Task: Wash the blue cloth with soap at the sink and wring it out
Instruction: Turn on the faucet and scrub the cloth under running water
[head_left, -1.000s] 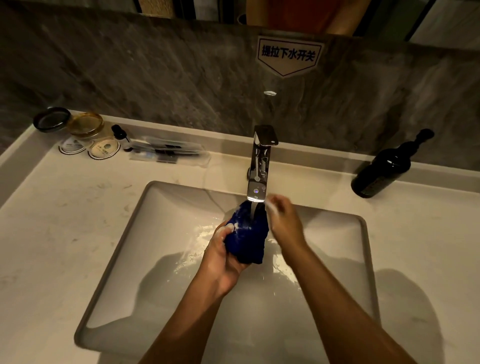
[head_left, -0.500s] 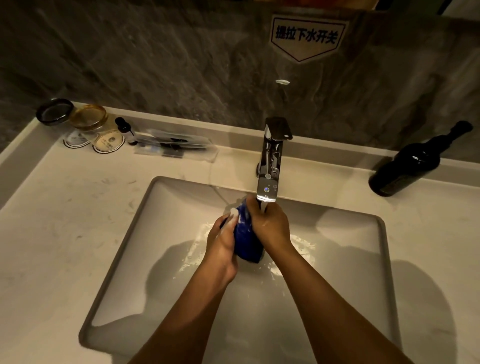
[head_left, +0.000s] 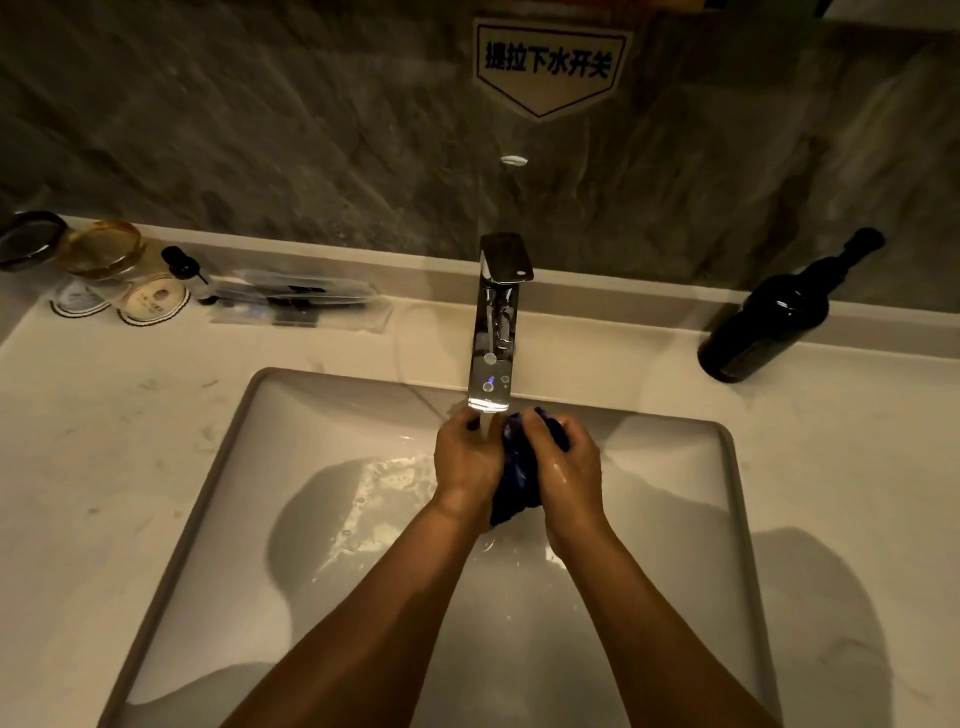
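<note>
The pale marble-look countertop carries a rectangular white undermount sink, and every place below is taken from the square chrome faucet that stands at the middle of the sink's back edge. Far to the faucet's right, a dark glass pump bottle leans against the grey stone backsplash. To the faucet's left lie clear plastic-wrapped toiletry packets, and further left stand a small amber glass and round paper coasters.

Directly below the spout, over the basin, the bunched dark blue cloth is pressed between the two hands. Its long axis runs roughly toward and away from the faucet, one end peeking out under the spout and the other hanging near the wrists. The left hand sits on the cloth's left side, fingers curled in against it, with the thin water stream falling just beside its knuckles. The right hand wraps the right side, fingers clamped over the top of the bundle. Both hands are equally near, so the cloth lies in the palms between them. This looks like the rubbing or rinsing stage; wringing would call for opposite twists along that axis.
</note>
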